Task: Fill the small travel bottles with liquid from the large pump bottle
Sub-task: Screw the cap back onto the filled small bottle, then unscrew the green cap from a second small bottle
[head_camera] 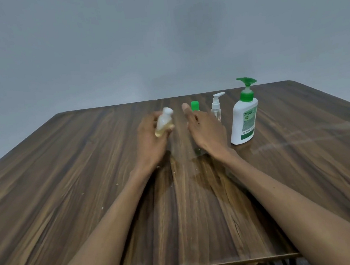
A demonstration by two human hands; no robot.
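Setting: plain grey wall (160,37) behind a dark wood-grain table (68,185).

Large pump bottle (244,117): white body, green pump head, upright on the table; serves as landmark.

Clear pump bottle (216,107): small, white pump, upright just left of the large pump bottle.

Green-capped bottle (194,105): further left of it, mostly hidden behind the right hand.

Small travel bottle (163,122): white cap, yellowish liquid inside, blurred, well left of the large pump bottle, raised off the table.

Left hand (149,139): fingers curled round the small travel bottle, gripping it.

Right hand (207,129): between travel bottle and large pump bottle, fingers relaxed, thumb up, holding nothing.
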